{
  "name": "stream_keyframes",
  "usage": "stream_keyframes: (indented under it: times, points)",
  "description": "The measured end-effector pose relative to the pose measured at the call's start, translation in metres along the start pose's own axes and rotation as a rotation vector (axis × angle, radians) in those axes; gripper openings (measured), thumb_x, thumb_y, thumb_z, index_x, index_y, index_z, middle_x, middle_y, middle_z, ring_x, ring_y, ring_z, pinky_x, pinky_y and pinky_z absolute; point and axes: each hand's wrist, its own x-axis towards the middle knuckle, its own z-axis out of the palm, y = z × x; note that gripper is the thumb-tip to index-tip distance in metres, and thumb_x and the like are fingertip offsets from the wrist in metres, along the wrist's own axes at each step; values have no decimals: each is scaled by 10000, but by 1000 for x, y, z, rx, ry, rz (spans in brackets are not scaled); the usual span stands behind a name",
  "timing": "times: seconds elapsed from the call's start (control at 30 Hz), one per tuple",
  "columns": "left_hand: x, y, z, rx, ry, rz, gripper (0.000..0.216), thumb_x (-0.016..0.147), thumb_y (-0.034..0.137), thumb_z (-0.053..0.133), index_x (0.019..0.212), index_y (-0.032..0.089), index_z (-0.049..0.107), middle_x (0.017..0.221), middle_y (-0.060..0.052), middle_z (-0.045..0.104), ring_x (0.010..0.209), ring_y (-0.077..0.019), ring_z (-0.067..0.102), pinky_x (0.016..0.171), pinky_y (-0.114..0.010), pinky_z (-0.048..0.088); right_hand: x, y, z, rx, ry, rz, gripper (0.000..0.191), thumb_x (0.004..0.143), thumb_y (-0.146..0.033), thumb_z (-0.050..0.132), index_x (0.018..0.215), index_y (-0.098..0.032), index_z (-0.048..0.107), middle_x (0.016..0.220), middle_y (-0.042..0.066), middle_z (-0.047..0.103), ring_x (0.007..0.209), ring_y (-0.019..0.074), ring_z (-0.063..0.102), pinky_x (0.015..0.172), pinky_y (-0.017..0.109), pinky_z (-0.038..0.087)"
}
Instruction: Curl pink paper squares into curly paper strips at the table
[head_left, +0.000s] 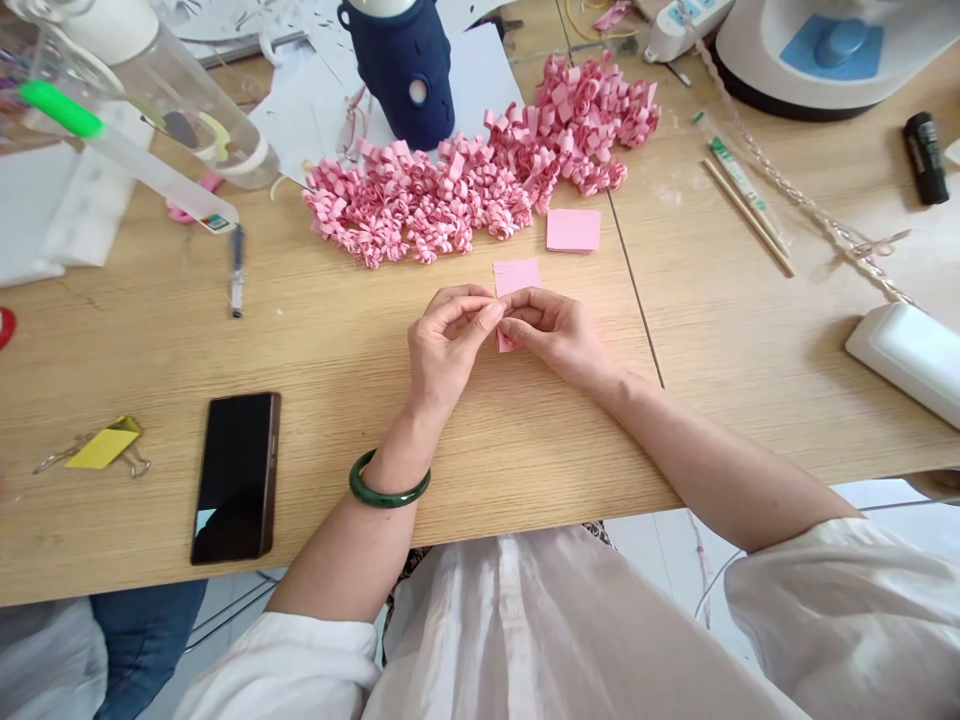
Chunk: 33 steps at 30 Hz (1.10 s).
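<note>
My left hand and my right hand meet fingertip to fingertip above the wooden table. Both are closed in a pinch on a small pink paper piece, mostly covered by the fingers. Just beyond the fingertips lies a pink paper rectangle with cuts along one edge. A stack of pink paper cards rests a little farther off to the right. Behind these stretches a long heap of curled pink paper flowers.
A dark blue cup stands behind the heap. On the left are a phone, a binder clip, a pen and a clear bottle. Rightward lie wooden sticks, a braided cord and a black marker.
</note>
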Motion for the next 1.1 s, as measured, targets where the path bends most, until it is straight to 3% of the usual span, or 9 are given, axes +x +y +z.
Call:
stream_keyframes:
  times: [0.17, 0.4, 0.57, 0.77, 0.87, 1.1]
  points:
    - [-2, 5, 3, -12, -15, 20, 111, 832, 352, 784, 823, 242, 774, 965, -29, 718, 980, -159, 680, 846, -271, 582, 0, -2, 2, 11, 46, 32, 355, 738, -421, 854, 873, -164, 649, 759, -10, 686, 708, 99, 649, 724, 252, 580]
    - [-2, 3, 1, 17, -52, -2, 183, 844, 408, 762, 852, 225, 760, 982, -40, 730, 971, -171, 695, 810, -270, 591, 2, 0, 2, -87, 60, -33, 381, 776, -481, 823, 831, -158, 629, 727, -7, 638, 674, 94, 606, 676, 242, 529]
    - [-2, 1, 2, -14, -12, -14, 176, 819, 374, 785, 854, 212, 724, 932, -18, 732, 901, -145, 699, 832, -260, 579, 2, 4, 2, -107, 77, -60, 359, 766, -457, 828, 831, -162, 634, 748, -14, 643, 636, 76, 564, 601, 222, 474]
    - [-2, 1, 3, -94, 13, -110, 218, 817, 402, 782, 852, 200, 707, 888, -16, 727, 796, -132, 695, 741, -249, 591, -1, 3, 3, -210, 123, -138, 222, 849, -378, 737, 830, -172, 656, 805, 19, 708, 761, 123, 654, 704, 261, 518]
    - [-3, 2, 3, -76, -6, -154, 248, 800, 422, 794, 846, 195, 707, 855, -15, 733, 765, -135, 704, 731, -256, 605, -2, 2, 3, -288, 184, -156, 153, 855, -312, 713, 843, -168, 665, 797, 18, 705, 738, 123, 650, 663, 259, 487]
    - [-2, 2, 1, -115, -10, -150, 206, 798, 379, 808, 830, 190, 733, 736, 4, 729, 655, -119, 693, 655, -231, 604, 2, 1, 0, -257, 180, -224, 236, 843, -369, 744, 791, -156, 656, 742, 4, 671, 648, 93, 561, 615, 249, 424]
